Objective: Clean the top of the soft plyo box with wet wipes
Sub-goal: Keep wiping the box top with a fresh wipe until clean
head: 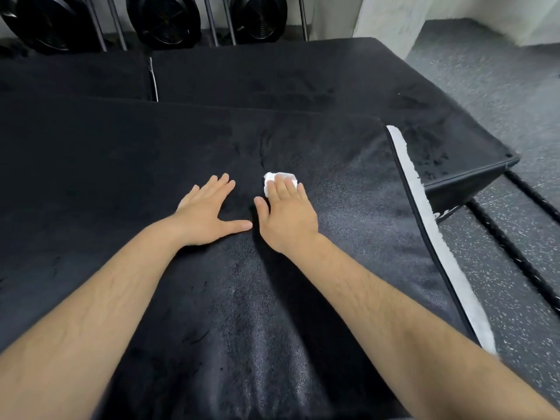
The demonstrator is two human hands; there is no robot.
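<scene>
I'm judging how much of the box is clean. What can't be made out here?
Head view:
- wet wipe: mostly covered by the right hand.
- plyo box top: left and near parts cut off by the frame.
- white lettering on the lower box: mostly hidden behind the nearer box's edge, unreadable.

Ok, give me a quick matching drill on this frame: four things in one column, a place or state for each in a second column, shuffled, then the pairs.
Things:
1. left hand
2. right hand
3. wipe
4. white strip

Places or states:
A. runs along the right edge of the box
B. flat on the box top, holding nothing
C. straight fingers pressing down on the wipe
D. bunched under fingertips on the box top

Pairs: 1-B, 2-C, 3-D, 4-A.
</scene>
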